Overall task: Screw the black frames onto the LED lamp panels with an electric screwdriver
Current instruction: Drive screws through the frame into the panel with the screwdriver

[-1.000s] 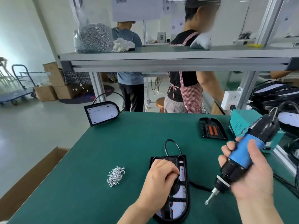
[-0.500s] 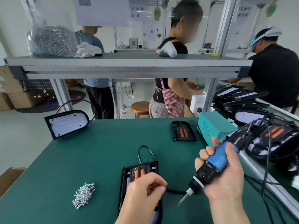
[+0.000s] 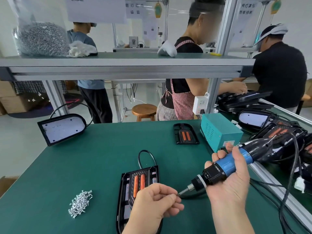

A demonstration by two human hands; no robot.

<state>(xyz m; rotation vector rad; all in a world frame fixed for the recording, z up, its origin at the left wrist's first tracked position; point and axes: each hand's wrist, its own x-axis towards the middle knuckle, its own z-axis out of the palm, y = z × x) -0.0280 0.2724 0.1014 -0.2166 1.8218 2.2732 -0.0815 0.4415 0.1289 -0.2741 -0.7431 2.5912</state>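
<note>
The green table (image 3: pixel 70 166) fills the lower half of the frame. At its lower centre lies the LED lamp panel (image 3: pixel 126 212) with the black frame (image 3: pixel 140 173) set on top of it. Neither hand presses on this pair, so I think the frame could slide off its holes when the tool comes down, and a screw would then go in crooked.

At the right, the electric screwdriver (image 3: pixel 228 166) is held slanted, with its nose pointing to the lower left. Its cord (image 3: pixel 293 166) runs over the stack of lamp parts (image 3: pixel 278 132) at the right edge. A long reach may catch the cord there and pull the tool aside.

The right hand (image 3: pixel 236 188) is wrapped around the blue body of the screwdriver and grasps it firmly. The left hand (image 3: pixel 155 205), at the bottom centre, has its fingers curled, and thumb and forefinger close on the tip of the bit (image 3: pixel 184 192). Probably a screw is being set there, but the fingers hide it, so I cannot tell. If the motor starts while the fingers are on the bit, the skin could be pinched.

The screw pile (image 3: pixel 81 203) lies loose at the lower left, well apart from the panel. The left forearm passes near it and could scatter the screws. A single screw badly seated on the bit may drop into the frame.
</note>
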